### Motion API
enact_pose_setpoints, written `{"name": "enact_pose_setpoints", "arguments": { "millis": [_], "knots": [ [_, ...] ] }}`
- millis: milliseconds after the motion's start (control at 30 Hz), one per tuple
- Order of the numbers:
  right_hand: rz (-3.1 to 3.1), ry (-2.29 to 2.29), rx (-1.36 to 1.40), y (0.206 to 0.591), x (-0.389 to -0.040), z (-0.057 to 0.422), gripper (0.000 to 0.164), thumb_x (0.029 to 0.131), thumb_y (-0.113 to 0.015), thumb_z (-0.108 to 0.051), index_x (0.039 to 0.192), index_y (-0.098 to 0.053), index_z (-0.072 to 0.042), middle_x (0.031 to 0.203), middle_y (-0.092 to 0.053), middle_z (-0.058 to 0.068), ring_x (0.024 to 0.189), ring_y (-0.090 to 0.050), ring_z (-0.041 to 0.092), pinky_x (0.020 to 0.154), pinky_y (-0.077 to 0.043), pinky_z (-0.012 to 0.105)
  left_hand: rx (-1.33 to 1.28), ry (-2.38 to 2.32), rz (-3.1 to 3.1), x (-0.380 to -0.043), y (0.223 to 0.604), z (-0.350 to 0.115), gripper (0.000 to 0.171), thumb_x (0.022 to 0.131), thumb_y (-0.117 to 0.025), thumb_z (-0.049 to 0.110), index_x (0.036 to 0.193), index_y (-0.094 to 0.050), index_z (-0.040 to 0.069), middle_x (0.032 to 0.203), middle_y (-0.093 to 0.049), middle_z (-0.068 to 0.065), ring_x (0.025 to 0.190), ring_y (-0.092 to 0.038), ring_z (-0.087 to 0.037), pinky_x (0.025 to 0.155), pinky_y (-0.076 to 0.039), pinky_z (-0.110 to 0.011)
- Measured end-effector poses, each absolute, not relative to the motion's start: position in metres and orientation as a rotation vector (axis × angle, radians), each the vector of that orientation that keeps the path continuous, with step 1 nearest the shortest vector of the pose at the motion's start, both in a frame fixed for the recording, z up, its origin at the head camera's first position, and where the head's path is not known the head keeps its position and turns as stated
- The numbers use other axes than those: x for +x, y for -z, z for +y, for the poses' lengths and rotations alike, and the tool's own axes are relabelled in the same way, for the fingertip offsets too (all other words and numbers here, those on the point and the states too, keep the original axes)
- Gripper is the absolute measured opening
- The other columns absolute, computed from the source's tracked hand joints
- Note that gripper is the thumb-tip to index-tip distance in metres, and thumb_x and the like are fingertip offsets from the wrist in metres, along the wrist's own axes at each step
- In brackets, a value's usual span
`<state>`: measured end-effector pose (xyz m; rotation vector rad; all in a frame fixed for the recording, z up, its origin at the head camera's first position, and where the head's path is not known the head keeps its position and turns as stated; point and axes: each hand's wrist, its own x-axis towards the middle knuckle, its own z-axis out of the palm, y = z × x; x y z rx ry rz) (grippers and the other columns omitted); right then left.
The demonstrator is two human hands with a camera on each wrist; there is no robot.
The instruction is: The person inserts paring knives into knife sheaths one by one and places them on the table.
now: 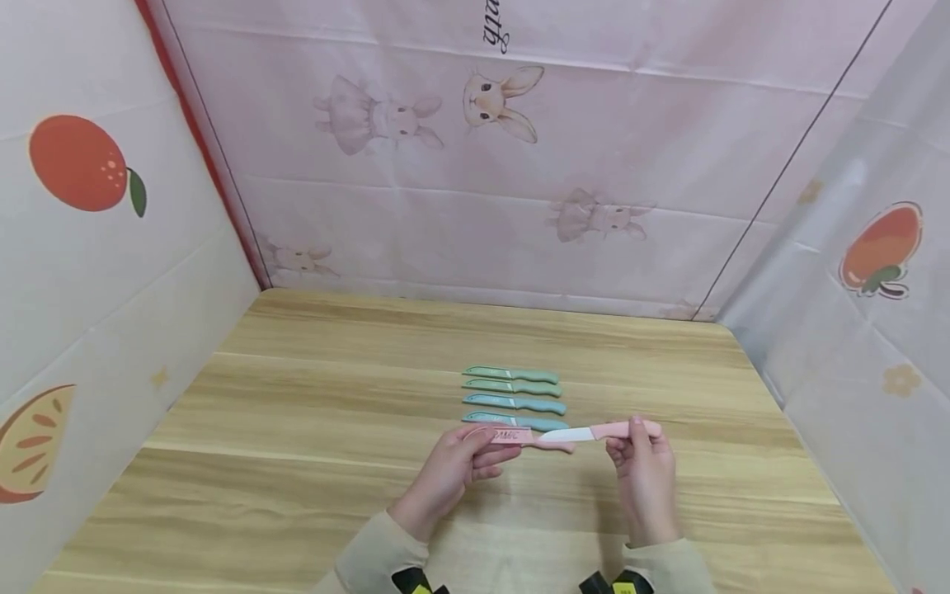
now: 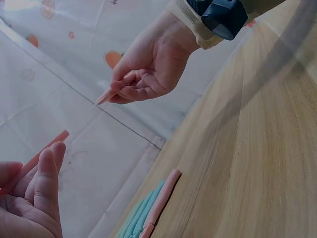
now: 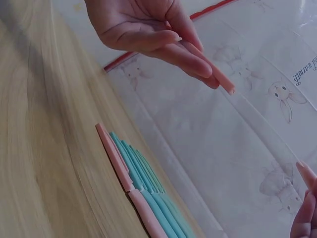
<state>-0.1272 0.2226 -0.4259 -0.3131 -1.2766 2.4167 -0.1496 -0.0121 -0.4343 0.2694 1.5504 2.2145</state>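
My left hand [image 1: 451, 469] holds a pink knife sheath [image 1: 512, 435] between thumb and fingers, dark lettering along its side. In my right hand [image 1: 647, 474], thumb and fingers pinch the pink handle of a knife [image 1: 612, 431]. The knife's white blade points left, its tip at the sheath's open end in the head view; in the right wrist view the blade is out of the sheath [image 3: 225, 82]. Beneath both hands lies another pink knife [image 1: 560, 446], partly hidden by the left hand and the held sheath.
Beyond the pink knife, two blue sheathed knives [image 1: 540, 405] and two green sheathed knives [image 1: 536, 388] lie in a parallel row, handles to the right. They rest on a wood-grain table [image 1: 312, 429]. Printed cloth walls [image 1: 416, 214] stand at the back and both sides.
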Motion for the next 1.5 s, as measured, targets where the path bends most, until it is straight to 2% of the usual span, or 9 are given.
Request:
{"name": "enact_pose_setpoints", "arguments": {
  "millis": [367, 600, 867, 1067, 1500],
  "knots": [
    [-1.276, -2.397, -0.328, 0.425, -0.129, 0.214, 0.018, 0.099, -0.044, -0.010, 0.082, -0.047, -0.005, 0.068, -0.068, 0.004, 0.055, -0.061, 0.007, 0.052, -0.055, 0.013, 0.260, -2.240, 1.511, -0.149, 0.435, -0.011, 0.035, 0.101, -0.037, 0.013, 0.122, -0.048, -0.012, 0.114, -0.062, -0.025, 0.095, -0.064, -0.018, 0.065, -0.057, -0.016],
    [-1.412, -2.350, -0.390, 0.425, -0.131, 0.210, 0.018, 0.101, -0.038, -0.010, 0.085, -0.044, -0.005, 0.068, -0.067, 0.000, 0.054, -0.059, 0.005, 0.051, -0.053, 0.012, 0.247, -2.277, 1.516, -0.148, 0.436, -0.008, 0.036, 0.102, -0.038, 0.015, 0.122, -0.048, -0.012, 0.115, -0.060, -0.027, 0.096, -0.064, -0.020, 0.065, -0.057, -0.016],
    [-1.477, -2.336, -0.483, 0.425, -0.132, 0.204, 0.018, 0.102, -0.032, -0.006, 0.085, -0.039, -0.004, 0.065, -0.065, -0.002, 0.051, -0.054, 0.004, 0.048, -0.049, 0.011, 0.154, -2.363, 1.512, -0.147, 0.439, -0.003, 0.034, 0.101, -0.038, 0.012, 0.118, -0.046, -0.016, 0.105, -0.066, -0.023, 0.088, -0.066, -0.017, 0.062, -0.056, -0.012],
    [-1.566, -2.294, -0.523, 0.429, -0.132, 0.198, 0.017, 0.102, -0.031, -0.005, 0.088, -0.040, -0.002, 0.064, -0.063, -0.004, 0.052, -0.052, 0.003, 0.048, -0.048, 0.011, 0.142, -2.378, 1.499, -0.147, 0.440, -0.003, 0.033, 0.101, -0.038, 0.011, 0.119, -0.046, -0.016, 0.102, -0.068, -0.020, 0.087, -0.067, -0.017, 0.062, -0.056, -0.013],
    [-1.664, -2.294, -0.607, 0.431, -0.130, 0.197, 0.018, 0.103, -0.032, -0.017, 0.094, -0.038, -0.004, 0.074, -0.063, -0.006, 0.060, -0.052, 0.002, 0.055, -0.049, 0.012, 0.108, -2.438, 1.426, -0.143, 0.437, -0.002, 0.036, 0.102, -0.037, 0.015, 0.121, -0.044, -0.016, 0.097, -0.069, -0.017, 0.086, -0.067, -0.018, 0.067, -0.057, -0.016]
  ]
}}
